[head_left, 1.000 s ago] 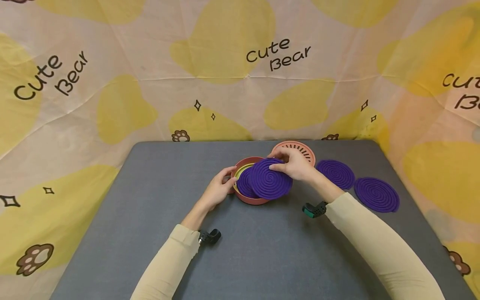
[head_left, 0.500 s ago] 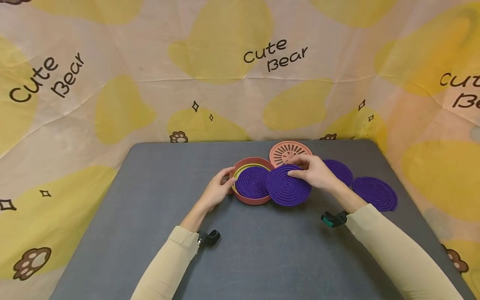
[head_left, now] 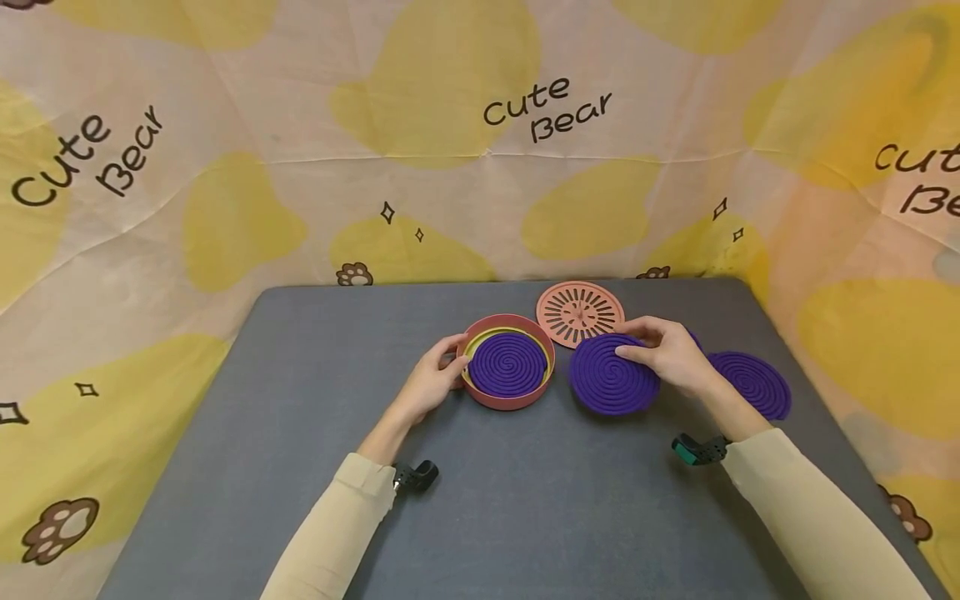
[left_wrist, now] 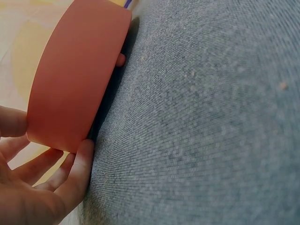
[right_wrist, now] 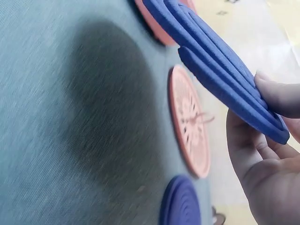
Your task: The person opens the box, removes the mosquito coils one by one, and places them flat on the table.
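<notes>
My right hand (head_left: pixel 670 357) pinches a purple spiral disc (head_left: pixel 613 375) by its upper right edge, above the table and to the right of a round pink container (head_left: pixel 504 404). In the right wrist view the thumb and fingers grip the edge of the tilted disc (right_wrist: pixel 220 70), whose shadow falls on the cloth. Inside the container lies another purple spiral coil (head_left: pixel 507 364) with a yellow ring around it. The left hand (head_left: pixel 429 379) holds the container's left side; in the left wrist view its fingers touch the pink wall (left_wrist: pixel 77 75).
Behind the held disc a pink slotted lid (head_left: pixel 578 312) lies flat on the grey table (head_left: pixel 360 333). Farther right lies a purple spiral disc (head_left: pixel 752 383), and part of another shows behind the right hand. A patterned cloth (head_left: pixel 450 100) hangs behind the table.
My right hand has carried the purple disc rightward, off the container, uncovering the coil inside and more of the slotted lid. The left hand has stayed at the container.
</notes>
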Action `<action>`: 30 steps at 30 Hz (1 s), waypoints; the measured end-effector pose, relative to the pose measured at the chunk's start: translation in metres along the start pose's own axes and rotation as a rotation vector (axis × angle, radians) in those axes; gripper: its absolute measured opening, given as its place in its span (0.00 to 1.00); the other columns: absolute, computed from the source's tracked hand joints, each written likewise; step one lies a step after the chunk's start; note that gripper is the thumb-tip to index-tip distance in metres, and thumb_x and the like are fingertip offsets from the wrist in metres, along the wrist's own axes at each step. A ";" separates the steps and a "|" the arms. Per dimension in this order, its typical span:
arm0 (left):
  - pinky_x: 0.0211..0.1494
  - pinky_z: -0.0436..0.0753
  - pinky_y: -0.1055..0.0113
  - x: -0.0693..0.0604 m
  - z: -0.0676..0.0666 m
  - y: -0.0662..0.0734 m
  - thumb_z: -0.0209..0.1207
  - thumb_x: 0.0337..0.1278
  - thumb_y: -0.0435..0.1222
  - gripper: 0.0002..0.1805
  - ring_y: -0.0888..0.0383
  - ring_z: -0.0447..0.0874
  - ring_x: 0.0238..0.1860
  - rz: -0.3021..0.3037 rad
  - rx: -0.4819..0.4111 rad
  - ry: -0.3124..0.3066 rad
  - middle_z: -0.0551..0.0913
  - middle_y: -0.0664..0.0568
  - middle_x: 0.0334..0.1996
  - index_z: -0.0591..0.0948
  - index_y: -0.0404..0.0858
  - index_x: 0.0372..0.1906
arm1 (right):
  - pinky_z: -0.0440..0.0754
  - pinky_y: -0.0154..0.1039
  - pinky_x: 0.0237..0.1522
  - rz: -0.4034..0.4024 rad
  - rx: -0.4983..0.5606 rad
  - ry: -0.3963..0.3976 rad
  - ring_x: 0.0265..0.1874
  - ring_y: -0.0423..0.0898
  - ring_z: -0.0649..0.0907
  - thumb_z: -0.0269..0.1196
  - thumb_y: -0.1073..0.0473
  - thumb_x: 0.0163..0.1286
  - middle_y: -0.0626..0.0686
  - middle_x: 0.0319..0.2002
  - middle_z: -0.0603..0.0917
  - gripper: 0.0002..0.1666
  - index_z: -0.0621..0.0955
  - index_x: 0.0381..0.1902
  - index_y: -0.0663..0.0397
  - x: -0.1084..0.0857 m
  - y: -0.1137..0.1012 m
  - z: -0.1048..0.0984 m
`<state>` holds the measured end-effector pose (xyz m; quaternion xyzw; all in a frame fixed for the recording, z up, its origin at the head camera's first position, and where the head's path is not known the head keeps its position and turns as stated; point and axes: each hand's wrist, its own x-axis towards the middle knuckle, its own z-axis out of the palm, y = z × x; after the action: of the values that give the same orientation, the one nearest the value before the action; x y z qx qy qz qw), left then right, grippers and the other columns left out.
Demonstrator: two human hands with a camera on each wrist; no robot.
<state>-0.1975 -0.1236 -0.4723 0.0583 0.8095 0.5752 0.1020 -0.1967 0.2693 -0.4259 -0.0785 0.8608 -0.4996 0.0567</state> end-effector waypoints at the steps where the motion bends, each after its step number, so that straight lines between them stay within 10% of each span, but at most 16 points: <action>1: 0.53 0.85 0.52 0.000 0.000 0.000 0.53 0.78 0.37 0.24 0.46 0.77 0.64 0.001 -0.001 -0.001 0.70 0.44 0.70 0.70 0.46 0.74 | 0.78 0.24 0.47 0.008 -0.006 0.007 0.64 0.61 0.77 0.70 0.56 0.69 0.63 0.59 0.81 0.24 0.81 0.58 0.62 -0.001 0.003 -0.001; 10: 0.54 0.85 0.51 0.000 0.000 -0.001 0.53 0.78 0.38 0.24 0.46 0.76 0.65 -0.004 0.000 0.001 0.70 0.44 0.71 0.71 0.46 0.74 | 0.79 0.30 0.39 0.035 -0.010 0.002 0.42 0.42 0.81 0.70 0.58 0.69 0.65 0.54 0.82 0.24 0.81 0.58 0.64 -0.004 0.026 -0.003; 19: 0.54 0.84 0.51 0.001 0.000 -0.001 0.54 0.78 0.38 0.24 0.46 0.76 0.65 0.001 0.011 0.002 0.70 0.44 0.71 0.70 0.46 0.74 | 0.75 0.63 0.60 0.002 -0.145 -0.001 0.60 0.66 0.77 0.69 0.60 0.69 0.68 0.59 0.79 0.21 0.82 0.57 0.64 0.002 0.043 0.004; 30: 0.55 0.84 0.51 0.001 0.000 0.000 0.54 0.78 0.38 0.24 0.47 0.76 0.65 -0.001 0.007 0.005 0.70 0.45 0.71 0.70 0.46 0.74 | 0.79 0.59 0.50 -0.045 -0.348 -0.023 0.48 0.60 0.82 0.70 0.60 0.68 0.66 0.52 0.85 0.20 0.83 0.55 0.62 0.007 0.040 0.014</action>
<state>-0.1980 -0.1231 -0.4729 0.0568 0.8117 0.5726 0.1002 -0.2039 0.2759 -0.4676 -0.1120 0.9316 -0.3434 0.0409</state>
